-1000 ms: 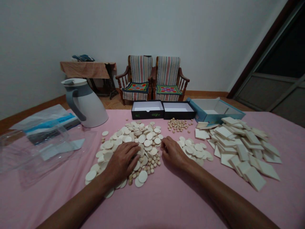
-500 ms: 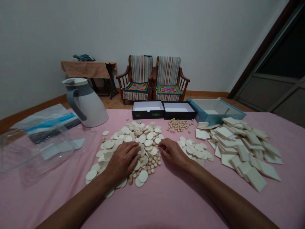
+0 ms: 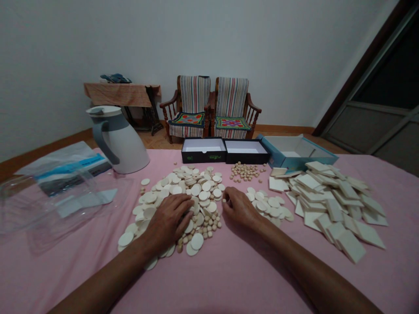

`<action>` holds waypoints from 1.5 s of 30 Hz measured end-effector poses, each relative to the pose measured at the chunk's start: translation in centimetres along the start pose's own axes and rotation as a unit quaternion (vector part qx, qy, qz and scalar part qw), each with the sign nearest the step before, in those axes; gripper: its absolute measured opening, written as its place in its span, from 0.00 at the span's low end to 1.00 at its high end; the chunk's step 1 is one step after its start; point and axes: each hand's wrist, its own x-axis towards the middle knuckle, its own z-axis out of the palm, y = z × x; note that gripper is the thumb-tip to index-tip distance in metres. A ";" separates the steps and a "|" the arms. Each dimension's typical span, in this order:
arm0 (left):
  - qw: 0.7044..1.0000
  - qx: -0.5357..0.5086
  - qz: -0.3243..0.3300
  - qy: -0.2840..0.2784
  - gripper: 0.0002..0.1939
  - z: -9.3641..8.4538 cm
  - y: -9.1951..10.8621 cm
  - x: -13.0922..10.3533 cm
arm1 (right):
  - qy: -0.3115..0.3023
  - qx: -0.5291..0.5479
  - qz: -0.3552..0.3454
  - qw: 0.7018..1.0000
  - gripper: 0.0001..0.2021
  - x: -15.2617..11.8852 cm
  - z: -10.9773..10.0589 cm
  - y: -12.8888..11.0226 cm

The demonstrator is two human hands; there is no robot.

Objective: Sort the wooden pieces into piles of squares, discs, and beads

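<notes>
My left hand point(image 3: 172, 218) lies on a large heap of white round discs point(image 3: 176, 190), its fingers stretched out over them. Small wooden beads point(image 3: 209, 224) sit at the heap's right edge, just beyond my left fingertips. Closed in a pinch, my right hand point(image 3: 240, 207) is right of that heap, with a small pale wooden bead point(image 3: 224, 200) at its fingertips. Beside the right wrist is a smaller group of white discs point(image 3: 271, 207). Farther back lies a separate cluster of wooden beads point(image 3: 245, 172).
White square tiles point(image 3: 337, 196) are piled at the right. Two black boxes point(image 3: 204, 158) and a blue box point(image 3: 294, 162) stand along the table's far edge. A white-grey jug point(image 3: 127, 150) and clear plastic trays point(image 3: 65, 205) occupy the left.
My right hand has drawn slightly right, away from the heap, and a bead now shows at its fingertips. My left hand stays in place.
</notes>
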 end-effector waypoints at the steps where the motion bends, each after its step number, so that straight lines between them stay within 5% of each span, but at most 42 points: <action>1: 1.000 -0.001 0.002 0.001 0.12 0.0 0.0 0.0 | 0.002 -0.013 0.015 1.000 0.05 0.3 -0.6 0.6; 8: 1.000 0.000 0.001 0.002 0.12 0.1 -0.1 -0.1 | 0.173 0.022 0.053 0.983 0.09 2.1 -4.0 3.4; 15: 1.000 0.000 -0.001 0.004 0.12 0.2 -0.1 0.0 | 0.034 0.102 -0.155 0.982 0.14 0.5 -0.4 0.2; 18: 1.000 0.002 -0.002 0.003 0.12 0.2 0.0 0.0 | -0.001 0.106 -0.188 0.977 0.16 0.0 1.0 -0.6; 26: 1.000 0.001 -0.001 0.004 0.12 0.1 0.0 -0.2 | -0.017 0.071 -0.116 0.991 0.09 -0.3 1.5 -1.3; 31: 1.000 -0.005 -0.003 0.004 0.12 0.0 0.1 0.0 | 0.053 0.012 -0.049 0.997 0.08 0.6 -0.3 0.9; 36: 1.000 -0.009 -0.001 0.006 0.12 0.0 0.0 0.0 | 0.168 -0.017 -0.021 0.985 0.17 1.5 -3.0 3.0; 38: 1.000 -0.010 -0.003 0.005 0.12 0.0 0.0 0.0 | 0.122 0.008 -0.040 0.992 0.14 1.3 -3.5 2.4; 42: 1.000 -0.007 -0.005 -0.004 0.12 0.0 0.0 -0.1 | -0.095 0.077 -0.041 0.992 0.12 0.0 -2.6 0.2; 45: 1.000 -0.007 -0.006 -0.005 0.12 0.1 0.0 0.0 | -0.140 0.070 -0.034 0.987 0.13 -0.9 -1.2 -1.1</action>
